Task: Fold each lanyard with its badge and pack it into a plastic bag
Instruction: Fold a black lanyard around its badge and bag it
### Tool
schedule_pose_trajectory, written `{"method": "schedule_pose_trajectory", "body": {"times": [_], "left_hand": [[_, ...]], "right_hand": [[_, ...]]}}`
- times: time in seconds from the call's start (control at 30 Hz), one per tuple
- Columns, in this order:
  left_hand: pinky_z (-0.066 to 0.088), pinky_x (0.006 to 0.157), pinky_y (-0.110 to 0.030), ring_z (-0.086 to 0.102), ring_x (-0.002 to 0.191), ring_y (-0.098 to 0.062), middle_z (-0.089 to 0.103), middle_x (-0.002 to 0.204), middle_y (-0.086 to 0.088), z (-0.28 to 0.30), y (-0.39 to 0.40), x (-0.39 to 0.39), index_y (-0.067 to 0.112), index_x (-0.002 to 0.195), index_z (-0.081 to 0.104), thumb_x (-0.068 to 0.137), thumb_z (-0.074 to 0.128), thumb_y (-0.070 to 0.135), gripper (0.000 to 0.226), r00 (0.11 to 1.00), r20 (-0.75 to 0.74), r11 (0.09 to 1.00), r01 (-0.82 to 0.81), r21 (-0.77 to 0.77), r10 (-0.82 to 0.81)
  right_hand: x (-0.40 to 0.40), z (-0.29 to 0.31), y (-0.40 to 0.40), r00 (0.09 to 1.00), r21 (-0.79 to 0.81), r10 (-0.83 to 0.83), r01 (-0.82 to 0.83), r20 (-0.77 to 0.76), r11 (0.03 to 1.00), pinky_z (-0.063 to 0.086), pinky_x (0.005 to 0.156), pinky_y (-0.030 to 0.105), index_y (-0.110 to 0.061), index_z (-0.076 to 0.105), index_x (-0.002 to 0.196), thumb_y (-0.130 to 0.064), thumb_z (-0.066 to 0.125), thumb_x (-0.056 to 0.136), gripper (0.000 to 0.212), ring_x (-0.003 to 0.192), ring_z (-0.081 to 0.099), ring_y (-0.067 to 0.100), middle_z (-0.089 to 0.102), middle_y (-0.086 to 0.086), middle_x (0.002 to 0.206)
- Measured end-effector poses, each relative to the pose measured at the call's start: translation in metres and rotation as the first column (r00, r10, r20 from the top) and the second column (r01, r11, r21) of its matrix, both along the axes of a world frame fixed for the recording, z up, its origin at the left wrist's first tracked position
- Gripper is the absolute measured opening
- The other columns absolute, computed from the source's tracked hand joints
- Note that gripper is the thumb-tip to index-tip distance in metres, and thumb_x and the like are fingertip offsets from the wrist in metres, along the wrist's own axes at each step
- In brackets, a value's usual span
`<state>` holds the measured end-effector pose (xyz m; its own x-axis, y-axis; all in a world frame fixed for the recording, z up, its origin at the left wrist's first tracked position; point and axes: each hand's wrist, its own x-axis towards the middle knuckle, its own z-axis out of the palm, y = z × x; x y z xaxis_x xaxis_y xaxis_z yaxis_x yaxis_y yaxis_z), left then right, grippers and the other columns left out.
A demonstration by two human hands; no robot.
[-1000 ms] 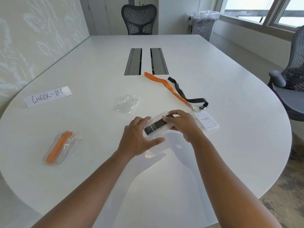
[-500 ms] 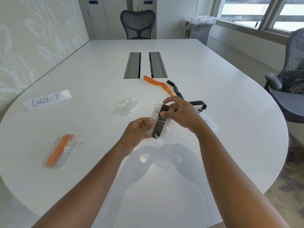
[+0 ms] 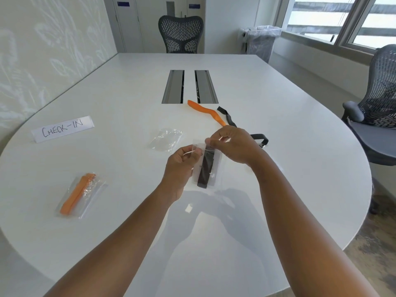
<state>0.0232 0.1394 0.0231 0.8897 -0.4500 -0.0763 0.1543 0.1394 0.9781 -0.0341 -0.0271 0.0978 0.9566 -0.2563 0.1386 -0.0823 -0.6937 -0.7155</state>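
A clear plastic bag (image 3: 216, 168) with a folded black lanyard (image 3: 206, 170) inside hangs upright above the white table (image 3: 278, 103). My left hand (image 3: 182, 166) pinches the bag's top left corner. My right hand (image 3: 233, 144) pinches its top edge from the right. On the left lies a packed bag with an orange lanyard (image 3: 78, 195). Beyond my right hand, a loose orange lanyard (image 3: 205, 111) and a loose black lanyard (image 3: 257, 137) lie stretched out; their badges are hidden behind my right arm.
Spare crumpled clear bags (image 3: 166, 139) lie just beyond my left hand. A "CHECK-IN" card (image 3: 62, 129) stands at the far left. Two grey cable hatches (image 3: 189, 86) sit mid-table. Mesh chairs stand at the far end (image 3: 181, 34) and right (image 3: 377, 108).
The bag with the black lanyard went from lying flat between my hands to hanging upright above the table. Both hands now pinch its top edge.
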Motion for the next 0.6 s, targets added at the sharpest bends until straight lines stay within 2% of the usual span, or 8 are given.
{"method": "schedule_pose_trajectory", "body": {"times": [0.07,0.17,0.23,0.3,0.37,0.43,0.6], "left_hand": [[0.048,0.088,-0.038,0.065,0.101,-0.019,0.075,0.102,0.005,0.000,0.001,0.001,0.024,0.113,0.069,0.094,0.069,0.036,0.022,0.999,-0.007,0.999,-0.033,-0.009,0.033],[0.050,0.088,-0.037,0.065,0.097,-0.017,0.075,0.101,0.004,0.003,0.001,0.003,0.022,0.111,0.068,0.097,0.067,0.028,0.015,0.998,-0.002,0.997,-0.057,-0.047,0.057],[0.049,0.092,-0.040,0.065,0.097,-0.017,0.074,0.101,0.004,0.004,0.003,0.005,0.020,0.109,0.067,0.098,0.066,0.025,0.012,0.998,0.000,0.996,-0.061,-0.066,0.062],[0.046,0.092,-0.043,0.061,0.098,-0.017,0.072,0.101,0.005,0.004,0.006,0.007,0.021,0.106,0.066,0.098,0.066,0.025,0.010,0.999,0.013,0.996,-0.050,-0.072,0.051],[0.042,0.090,-0.042,0.057,0.097,-0.015,0.070,0.100,0.008,0.002,0.008,0.008,0.024,0.102,0.065,0.097,0.067,0.029,0.008,0.999,0.035,0.998,-0.018,-0.054,0.020],[0.042,0.093,-0.040,0.056,0.096,-0.012,0.069,0.099,0.011,0.002,0.010,0.008,0.024,0.101,0.064,0.097,0.066,0.032,0.008,0.999,0.040,0.999,0.011,-0.039,-0.010],[0.048,0.103,-0.044,0.063,0.106,-0.012,0.072,0.109,0.004,0.004,0.016,0.008,0.019,0.112,0.066,0.095,0.064,0.040,0.027,0.998,0.058,0.999,0.018,-0.037,-0.016]], "right_hand": [[-0.002,0.002,0.000,0.999,0.003,0.012,-0.012,-0.036,1.000,0.048,0.086,0.033,-0.028,0.071,0.089,-0.053,0.064,0.089,0.026,0.100,0.059,0.010,0.064,-0.009,0.112],[-0.006,0.002,0.000,0.995,0.036,0.038,-0.035,-0.087,0.999,0.044,0.082,0.028,-0.033,0.072,0.100,-0.057,0.063,0.088,0.029,0.099,0.057,0.005,0.062,-0.016,0.107],[-0.007,0.001,-0.003,0.993,0.041,0.039,-0.035,-0.113,0.999,0.044,0.078,0.025,-0.035,0.070,0.108,-0.057,0.070,0.083,0.033,0.093,0.057,0.000,0.060,-0.022,0.101],[-0.007,0.000,-0.005,0.992,-0.002,0.045,-0.046,-0.121,0.999,0.051,0.077,0.026,-0.034,0.069,0.112,-0.048,0.077,0.081,0.034,0.089,0.061,0.001,0.062,-0.020,0.100],[-0.005,-0.002,-0.007,0.995,-0.021,0.034,-0.036,-0.092,0.999,0.057,0.078,0.032,-0.030,0.072,0.106,-0.034,0.077,0.085,0.022,0.087,0.065,0.008,0.065,-0.016,0.099],[-0.002,-0.004,-0.007,0.999,-0.017,0.011,-0.012,-0.051,1.000,0.058,0.077,0.036,-0.031,0.073,0.097,-0.028,0.075,0.087,0.011,0.086,0.065,0.010,0.063,-0.021,0.092],[0.002,-0.010,-0.010,0.997,-0.044,0.005,-0.008,-0.077,0.999,0.057,0.080,0.035,-0.035,0.072,0.087,-0.032,0.074,0.087,0.003,0.091,0.065,0.011,0.063,-0.022,0.089]]}}
